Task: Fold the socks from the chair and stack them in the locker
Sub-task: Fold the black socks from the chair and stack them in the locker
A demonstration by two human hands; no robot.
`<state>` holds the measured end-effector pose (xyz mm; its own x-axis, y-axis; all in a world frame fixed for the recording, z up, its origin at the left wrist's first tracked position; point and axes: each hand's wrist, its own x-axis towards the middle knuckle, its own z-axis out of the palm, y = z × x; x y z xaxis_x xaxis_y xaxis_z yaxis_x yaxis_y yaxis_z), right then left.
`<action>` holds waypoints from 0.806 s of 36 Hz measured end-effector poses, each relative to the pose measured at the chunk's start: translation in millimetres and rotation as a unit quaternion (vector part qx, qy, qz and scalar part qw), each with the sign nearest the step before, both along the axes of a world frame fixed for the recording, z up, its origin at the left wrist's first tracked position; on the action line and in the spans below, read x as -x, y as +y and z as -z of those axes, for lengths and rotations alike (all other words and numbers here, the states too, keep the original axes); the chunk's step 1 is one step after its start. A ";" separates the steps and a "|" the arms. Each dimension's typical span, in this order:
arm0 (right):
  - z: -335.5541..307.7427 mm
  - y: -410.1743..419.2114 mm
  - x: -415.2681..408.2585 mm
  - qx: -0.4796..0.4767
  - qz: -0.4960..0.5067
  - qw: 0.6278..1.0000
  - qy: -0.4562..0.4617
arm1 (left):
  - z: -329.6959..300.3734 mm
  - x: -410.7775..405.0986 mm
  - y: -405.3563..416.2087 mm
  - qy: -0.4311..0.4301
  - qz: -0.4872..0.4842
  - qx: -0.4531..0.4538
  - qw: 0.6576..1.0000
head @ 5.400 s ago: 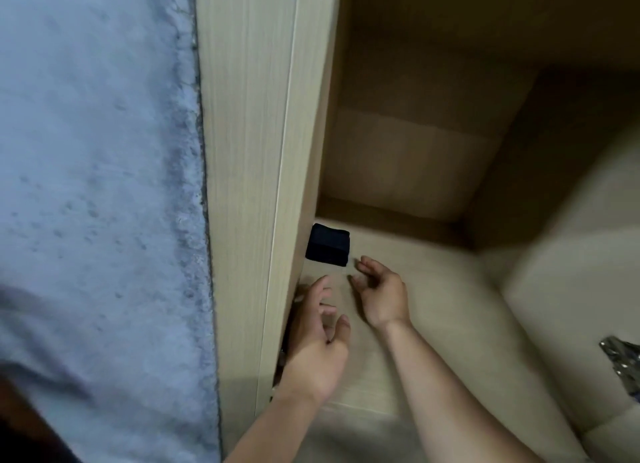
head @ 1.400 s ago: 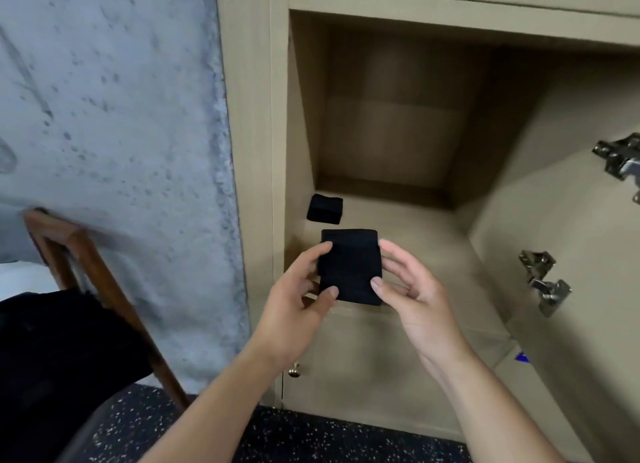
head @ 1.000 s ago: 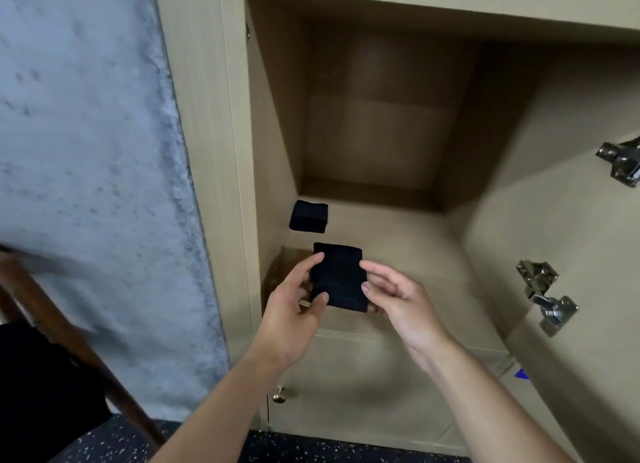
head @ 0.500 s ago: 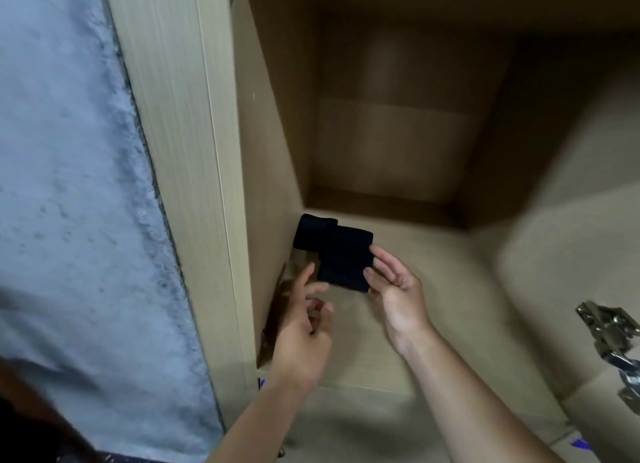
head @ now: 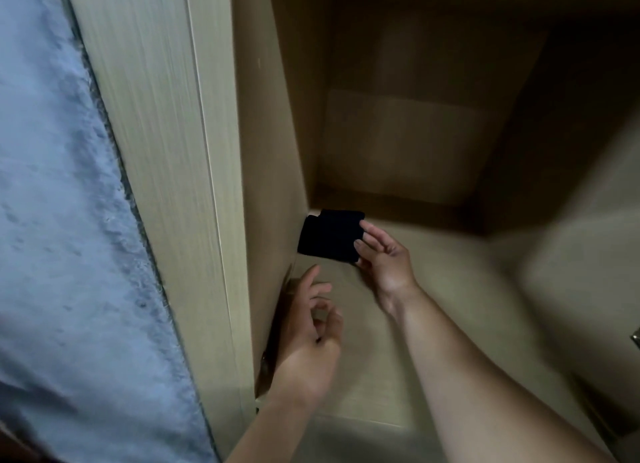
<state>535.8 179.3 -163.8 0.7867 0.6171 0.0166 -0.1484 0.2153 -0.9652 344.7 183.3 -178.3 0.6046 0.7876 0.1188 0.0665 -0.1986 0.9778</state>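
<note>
A folded black sock (head: 329, 236) hovers just over the locker shelf (head: 450, 289), close to the left inner wall (head: 270, 151). My right hand (head: 388, 258) pinches its right edge between thumb and fingers. A corner of another folded black sock (head: 311, 219) peeks out beneath it at the upper left, so the held one largely covers it. My left hand (head: 308, 334) is lower down by the left wall, fingers loosely curled, holding nothing and apart from the sock.
The locker's light wood side panel (head: 166, 151) stands left of the opening, with a grey concrete wall (head: 52, 220) beyond it. A metal door hinge (head: 636, 338) shows at the right edge. The locker's back is in shadow.
My left hand has let go of the sock and dropped back. My right hand has carried the sock deeper and left, over the sock lying in the locker.
</note>
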 end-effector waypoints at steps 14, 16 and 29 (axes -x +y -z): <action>-5.5 31.3 -6.9 0.060 -0.006 0.998 0.003 | -0.8 -0.9 -0.1 -0.029 0.003 0.006 1.000; -5.4 32.2 -7.4 0.075 -0.002 0.997 -0.006 | 0.0 -0.9 0.7 -0.033 0.003 0.009 0.999; 2.0 34.9 -2.0 0.127 0.040 0.985 -0.110 | -0.1 -1.5 0.3 -0.040 0.005 0.018 0.999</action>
